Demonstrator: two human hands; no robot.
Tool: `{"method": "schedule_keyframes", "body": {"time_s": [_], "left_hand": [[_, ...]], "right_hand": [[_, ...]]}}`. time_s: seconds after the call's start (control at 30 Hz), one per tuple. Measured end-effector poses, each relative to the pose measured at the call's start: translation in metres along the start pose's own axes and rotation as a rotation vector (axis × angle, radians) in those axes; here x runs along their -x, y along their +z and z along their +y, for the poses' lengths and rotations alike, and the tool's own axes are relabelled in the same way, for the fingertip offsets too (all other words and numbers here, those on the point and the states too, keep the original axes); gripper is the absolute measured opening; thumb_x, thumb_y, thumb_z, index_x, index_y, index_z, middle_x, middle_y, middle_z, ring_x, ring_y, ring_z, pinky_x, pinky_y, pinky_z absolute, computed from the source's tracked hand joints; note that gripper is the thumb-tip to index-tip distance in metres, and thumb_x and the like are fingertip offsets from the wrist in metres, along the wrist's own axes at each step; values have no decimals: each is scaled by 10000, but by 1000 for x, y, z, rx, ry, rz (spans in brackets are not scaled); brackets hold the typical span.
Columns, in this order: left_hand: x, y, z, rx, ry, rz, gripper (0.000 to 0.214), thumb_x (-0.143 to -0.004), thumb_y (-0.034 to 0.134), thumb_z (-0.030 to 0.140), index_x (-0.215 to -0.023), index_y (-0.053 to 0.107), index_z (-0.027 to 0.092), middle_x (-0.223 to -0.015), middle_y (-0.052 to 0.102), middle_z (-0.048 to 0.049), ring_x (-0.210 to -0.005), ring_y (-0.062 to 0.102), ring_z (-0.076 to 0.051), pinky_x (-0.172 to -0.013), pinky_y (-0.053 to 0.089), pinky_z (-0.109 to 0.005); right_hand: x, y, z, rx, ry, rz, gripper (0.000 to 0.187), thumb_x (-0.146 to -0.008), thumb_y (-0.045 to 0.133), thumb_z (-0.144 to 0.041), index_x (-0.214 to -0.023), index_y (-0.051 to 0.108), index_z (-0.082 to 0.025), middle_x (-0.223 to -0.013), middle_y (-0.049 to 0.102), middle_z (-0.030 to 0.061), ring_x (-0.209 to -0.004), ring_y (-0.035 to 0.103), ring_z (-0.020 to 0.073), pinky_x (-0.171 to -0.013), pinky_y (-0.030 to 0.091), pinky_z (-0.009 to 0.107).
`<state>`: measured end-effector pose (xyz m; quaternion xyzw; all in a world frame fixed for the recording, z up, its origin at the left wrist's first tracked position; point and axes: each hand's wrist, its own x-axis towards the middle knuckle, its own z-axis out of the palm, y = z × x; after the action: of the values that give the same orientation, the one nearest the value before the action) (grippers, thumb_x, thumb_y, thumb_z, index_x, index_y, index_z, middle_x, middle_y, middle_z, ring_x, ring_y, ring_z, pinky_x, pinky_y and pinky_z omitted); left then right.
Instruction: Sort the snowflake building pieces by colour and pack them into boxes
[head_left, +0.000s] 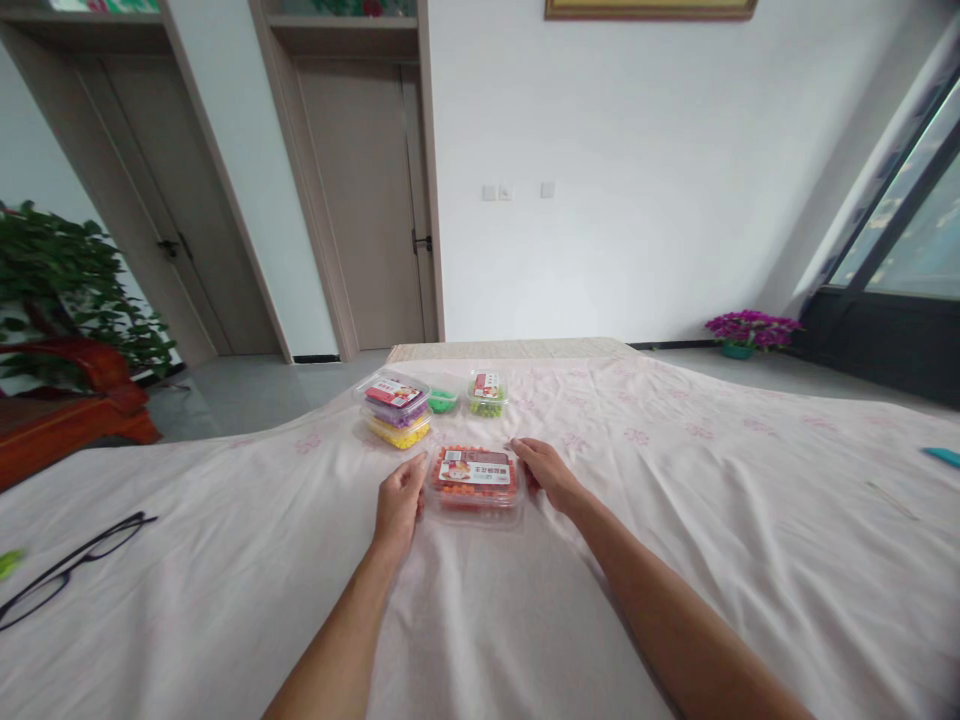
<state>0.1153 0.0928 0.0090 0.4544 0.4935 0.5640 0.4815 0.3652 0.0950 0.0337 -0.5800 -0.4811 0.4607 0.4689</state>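
Observation:
A clear plastic container [474, 482] of orange and red pieces, with a printed label on its lid, sits on the cloth in front of me. My left hand [400, 503] is at its left side, fingers curled against the edge. At the opposite side my right hand [551, 474] holds the right edge, partly hiding its own fingertips. Just beyond, to the left, a container with purple pieces [394, 398] is stacked on one with yellow pieces [401, 433]. Green pieces [442, 400] lie in a container beside that stack, and a lime-green container [487, 394] stands to its right.
A pale, creased cloth [712, 560] with faint pink flowers covers the table. Dark-framed glasses [71, 570] lie at the left, near a bright green item [10, 563]. A blue object [941, 457] is at the right edge. A wooden armchair [67, 400] stands at the far left.

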Motion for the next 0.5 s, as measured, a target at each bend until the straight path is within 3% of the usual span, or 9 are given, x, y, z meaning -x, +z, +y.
{"method": "schedule_keyframes", "body": {"time_s": [0.27,0.5], "left_hand": [[-2,-21,18,85,-215,-276,781,-652,816,446,-1318,565,125,-629,559,43,-526,520,-68,-499,441,-179],[-6,-24,14,77,-267,-275,655,-713,797,373,-1291,591,146,-702,615,10,-563,569,-75,-528,517,-189]], "right_hand": [[-7,4,5,-121,89,61,195,-736,611,-359,-754,603,-166,-451,429,-72,-365,357,70,-346,222,200],[-11,3,7,-187,108,24,149,-703,606,-306,-737,597,-161,-434,423,-77,-357,345,64,-345,205,194]]}}
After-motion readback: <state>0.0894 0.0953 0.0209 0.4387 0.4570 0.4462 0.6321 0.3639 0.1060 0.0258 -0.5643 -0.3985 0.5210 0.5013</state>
